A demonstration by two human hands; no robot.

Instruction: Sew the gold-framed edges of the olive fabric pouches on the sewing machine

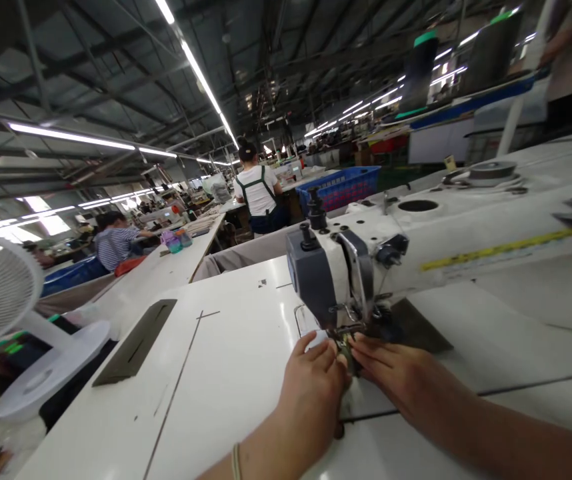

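In the head view, my left hand (pixel 311 393) and right hand (pixel 396 373) are narrowed around a small pale part with a brass-coloured glint (pixel 345 347), at the presser foot (pixel 349 325) of an industrial sewing machine (pixel 326 267). The fingers of both hands close in from either side, but the view is poor at this point, and I cannot confirm whether either hand has a firm grip. The part appears light and possibly soft, though it is too small and too obscured to rate with confidence. It would be best taken by its exposed edges, clear of the needle area. A cord bracelet (pixel 237 463) sits on my left wrist. My hands are over a white work table (pixel 216 333). Beyond the machine stands a blue plastic basket (pixel 341 188), holding what appears to be red or pink material. Farther along, a co-worker in a white shirt (pixel 256 193) stands near the basket, and another in a striped shirt (pixel 116 243) sits at the next table. A white fan (pixel 1 287) stands to my left.
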